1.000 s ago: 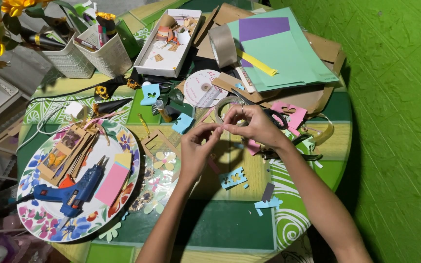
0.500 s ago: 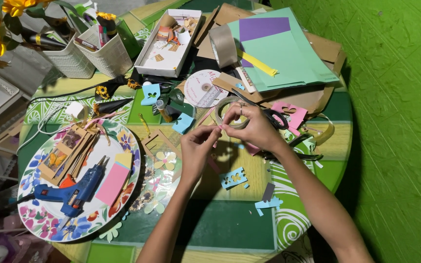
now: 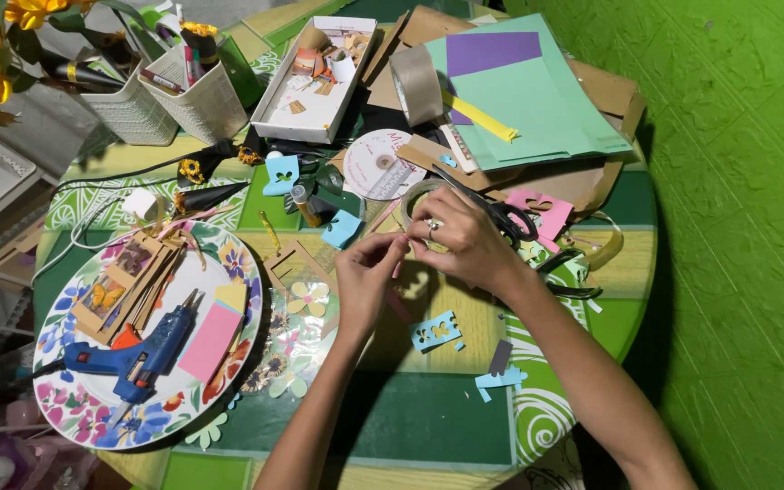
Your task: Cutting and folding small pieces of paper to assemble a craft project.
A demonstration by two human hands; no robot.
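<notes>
Fingers [image 3: 390,247] of both hands pinch one small pink paper scrap [image 3: 398,269] between them, just above the middle of the round table [image 3: 428,422]. Only the head view shows this. Left hand [image 3: 367,272] meets right hand [image 3: 465,240] at the fingertips; the right wears one ring. At twelve o'clock from the hands lies one disc [image 3: 383,163], with one tape roll [image 3: 416,83] beyond it. One pair of scissors [image 3: 501,216] sits at two o'clock, touching the right hand. At nine o'clock one flowered plate [image 3: 56,399] carries one blue glue gun [image 3: 142,349]. Two blue punched strips [image 3: 435,329] lie at five o'clock. Two white baskets [image 3: 194,95] stand at ten o'clock.
</notes>
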